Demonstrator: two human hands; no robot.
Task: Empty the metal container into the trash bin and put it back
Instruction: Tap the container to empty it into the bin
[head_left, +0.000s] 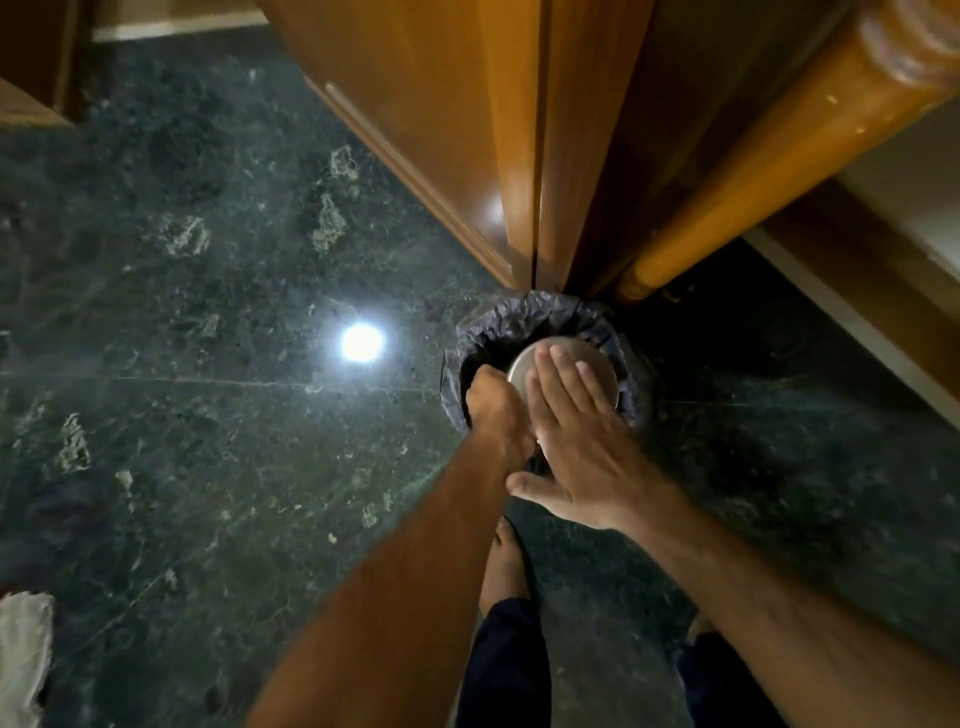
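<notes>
Head view: round, shiny metal container (563, 371) inverted over bag-lined trash bin (524, 317); left hand (496, 410) grips its rim, right hand (574, 441) lies flat, fingers extended, on its base.

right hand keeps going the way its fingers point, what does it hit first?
Probably the metal container: the right hand lies flat over its upturned base above the bin. Contact unclear.

Looked like a home: polished dark marble floor (208, 364), varnished wooden furniture (441, 130), small bag-lined trash bin (524, 312), bare foot (506, 561).
</notes>
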